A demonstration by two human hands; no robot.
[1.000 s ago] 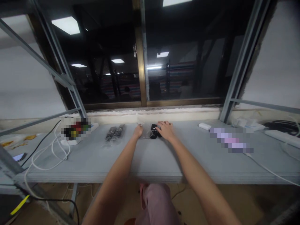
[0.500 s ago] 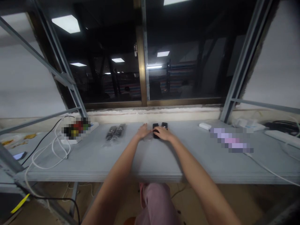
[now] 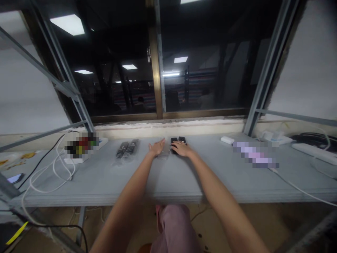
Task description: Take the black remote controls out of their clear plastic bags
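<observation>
Two black handheld items that look like remote controls lie side by side on the grey table, a left remote control (image 3: 174, 141) and a right remote control (image 3: 182, 139). My right hand (image 3: 181, 149) rests over their near ends, fingers stretched out and touching them. To its left, my left hand (image 3: 157, 147) lies flat on the tabletop with its fingers extended. Clear plastic wrapping (image 3: 163, 154) shows beside and below that palm. Farther left are two more dark remote controls (image 3: 127, 149) in clear plastic bags, apart from both hands.
A white power strip (image 3: 76, 160) with a pixelated top and looping cables sits left, near a phone (image 3: 15, 178). On the right are a white adapter (image 3: 227, 140), a pixelated purple item (image 3: 254, 154) and another white strip (image 3: 313, 152). Metal posts (image 3: 265, 80) frame the window.
My left hand has spread its thumb out, and more of the plastic wrapping shows beside it. My right hand lies flatter across both remote controls. The view has shifted slightly.
</observation>
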